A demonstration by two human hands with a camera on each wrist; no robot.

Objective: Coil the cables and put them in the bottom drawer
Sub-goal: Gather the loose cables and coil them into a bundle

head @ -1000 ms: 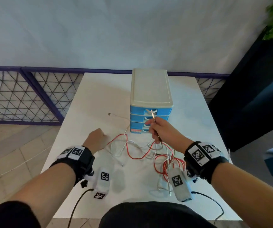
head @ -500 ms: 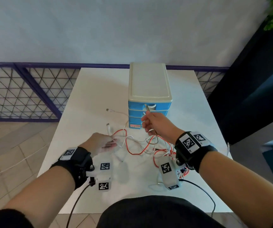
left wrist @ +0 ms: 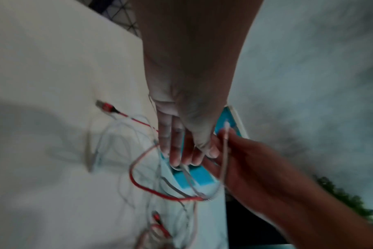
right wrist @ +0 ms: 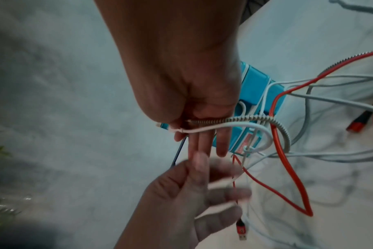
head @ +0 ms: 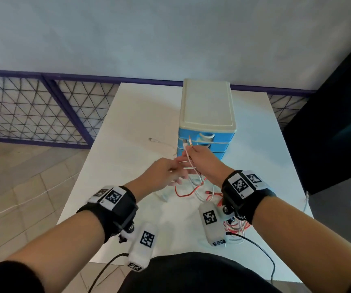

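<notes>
Head cam: my right hand (head: 202, 159) is raised in front of the small blue plastic drawer unit with a cream lid (head: 207, 115). Thumb and forefinger pinch the plug ends of two cables, a thin white charging cable (right wrist: 213, 128) and a red braided cable w/ a grey spring sleeve near its plug (right wrist: 275, 151), both hanging down in loops. The other fingers on that hand are nearly straight.

My left hand (head: 166, 172) is just beside it, fingers loosely spread and reaching into the hanging strands. Right wrist cam is blurry there, so I can't tell if it has actually closed on a strand or is only brushing them.

Rest of the cables are a mixed red/white tangle on the white tabletop (head: 132, 127) between me and the unit. One loose white lead w/ a plug (head: 152, 140) lies apart, to the left of the drawers. All drawers look closed, incl. the bottom one; nothing stored yet.

What could go wrong, imo:
- Red and white cross each other several times below my grip. Winding both at once prob tightens a knot instead of making a coil.
- Pinch is only on the plug ends, so a hard tug from the left hand could pull them out of my fingers.
- Tangle sits near the table's front edge, and slack could slide off as I draw it up.
- Strands hang right in front of the drawer handles and could snag there.
</notes>
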